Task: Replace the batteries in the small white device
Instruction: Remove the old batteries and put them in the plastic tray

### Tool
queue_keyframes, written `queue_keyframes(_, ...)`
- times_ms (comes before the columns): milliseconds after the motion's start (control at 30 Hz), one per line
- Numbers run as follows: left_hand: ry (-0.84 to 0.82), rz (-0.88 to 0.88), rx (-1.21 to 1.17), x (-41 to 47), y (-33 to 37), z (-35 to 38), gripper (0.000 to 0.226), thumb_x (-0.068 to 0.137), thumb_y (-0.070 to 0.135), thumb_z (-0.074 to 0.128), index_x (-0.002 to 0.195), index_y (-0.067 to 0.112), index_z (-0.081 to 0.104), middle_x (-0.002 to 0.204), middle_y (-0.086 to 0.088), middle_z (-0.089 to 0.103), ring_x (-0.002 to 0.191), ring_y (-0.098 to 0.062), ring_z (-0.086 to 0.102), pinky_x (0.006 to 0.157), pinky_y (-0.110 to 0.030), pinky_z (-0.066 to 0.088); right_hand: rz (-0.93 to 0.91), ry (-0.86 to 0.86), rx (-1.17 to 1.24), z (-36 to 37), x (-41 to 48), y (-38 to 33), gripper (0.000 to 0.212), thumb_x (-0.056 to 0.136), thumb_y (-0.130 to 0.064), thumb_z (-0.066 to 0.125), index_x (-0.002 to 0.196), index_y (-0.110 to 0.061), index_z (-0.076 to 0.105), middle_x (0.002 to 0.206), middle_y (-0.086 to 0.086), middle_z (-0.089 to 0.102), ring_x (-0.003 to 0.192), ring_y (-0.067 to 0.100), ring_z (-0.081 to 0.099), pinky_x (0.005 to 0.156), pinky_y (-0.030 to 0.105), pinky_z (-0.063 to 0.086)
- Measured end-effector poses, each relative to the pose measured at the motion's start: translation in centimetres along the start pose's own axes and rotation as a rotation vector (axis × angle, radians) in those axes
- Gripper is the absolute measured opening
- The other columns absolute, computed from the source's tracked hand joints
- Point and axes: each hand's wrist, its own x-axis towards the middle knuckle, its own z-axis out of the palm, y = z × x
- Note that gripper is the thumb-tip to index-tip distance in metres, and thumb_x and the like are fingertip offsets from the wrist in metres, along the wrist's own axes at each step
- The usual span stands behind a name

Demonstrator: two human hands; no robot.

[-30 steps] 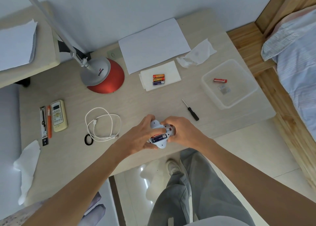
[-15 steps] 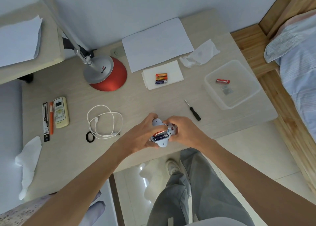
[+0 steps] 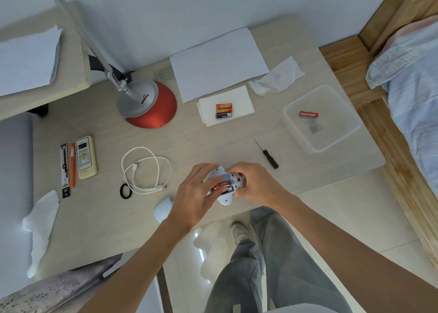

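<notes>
Obs: the small white device (image 3: pixel 225 200) is held over the desk's near edge, on the person's side of the lamp base (image 3: pixel 151 108) and to its right, with the compartment open and facing up. The left hand (image 3: pixel 196 194) is curled round its left end, one fingertip on the red battery (image 3: pixel 221 184); cannot tell which digit. The right hand (image 3: pixel 257 186) is curled tight round the right end, clamping the body. Judged step: lifting out spent cells. One slot looks vacant, and a loose red cell (image 3: pixel 308 114) lies in the clear tub (image 3: pixel 298 135), far right of the lamp base. To do it well: lever from the end away from the spring, keep the right-hand clamp steady, and keep the device level. Read the polarity marks before loading the three spare batteries (image 3: pixel 224 111), presumably fresh, just right of the lamp base.
</notes>
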Motion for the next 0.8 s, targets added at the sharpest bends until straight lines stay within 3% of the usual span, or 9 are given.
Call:
queue_keyframes(100,-0.038,-0.086,-0.019,-0.2,0.1,0.4,0.024,0.102,0.031,0.073,0.120,0.017,0.081,0.139,-0.005,0.067,0.127,-0.027,0.061,0.081,-0.042,0.064,0.008,0.005,0.003,-0.1,-0.1,0.0,0.059,0.074,-0.013,0.092,0.129,-0.020,0.071,0.114,-0.007,0.075,0.092,0.003,0.066,0.080,0.011,0.052)
queue_keyframes(233,-0.066,-0.122,0.007,-0.5,0.3,1.1,0.026,0.099,0.029,0.076,0.121,0.016,0.081,0.142,-0.003,0.065,0.128,-0.024,0.060,0.081,-0.038,0.065,0.012,0.009,-0.001,0.1,0.1,0.1,0.061,0.074,-0.016,0.093,0.130,-0.020,0.071,0.117,-0.007,0.075,0.095,0.002,0.065,0.082,0.011,0.051)
queue_keyframes(367,-0.059,-0.136,0.014,-0.6,0.6,1.6,0.022,0.101,0.025,0.075,0.120,0.018,0.082,0.144,-0.004,0.064,0.128,-0.025,0.059,0.080,-0.034,0.063,0.012,0.015,0.008,0.0,0.0,0.1,0.060,0.073,-0.017,0.094,0.129,-0.020,0.071,0.115,-0.007,0.075,0.097,0.008,0.068,0.085,0.021,0.058)
queue_keyframes(567,-0.023,-0.175,-0.052,-0.5,1.3,1.6,0.023,0.102,0.023,0.070,0.119,0.012,0.080,0.144,-0.008,0.063,0.130,-0.028,0.058,0.085,-0.035,0.063,0.015,0.021,0.012,0.0,0.0,0.1,0.059,0.072,-0.018,0.094,0.127,-0.021,0.072,0.113,-0.008,0.075,0.096,0.008,0.069,0.086,0.026,0.060)
queue_keyframes(667,0.026,-0.183,-0.085,-0.6,1.8,1.0,0.021,0.104,0.019,0.068,0.119,0.010,0.078,0.139,-0.008,0.066,0.125,-0.026,0.061,0.092,-0.031,0.059,0.014,0.019,0.011,0.0,0.0,0.0,0.058,0.072,-0.019,0.095,0.126,-0.021,0.072,0.113,-0.007,0.075,0.095,0.008,0.069,0.087,0.029,0.061)
queue_keyframes(800,0.098,-0.249,-0.140,-0.2,2.4,0.1,0.016,0.101,0.007,0.076,0.117,0.007,0.078,0.117,-0.005,0.072,0.108,-0.022,0.067,0.089,-0.039,0.060,0.024,0.018,0.015,0.0,0.0,-0.1,0.059,0.071,-0.018,0.094,0.126,-0.021,0.073,0.113,-0.009,0.075,0.096,0.009,0.070,0.086,0.033,0.062)
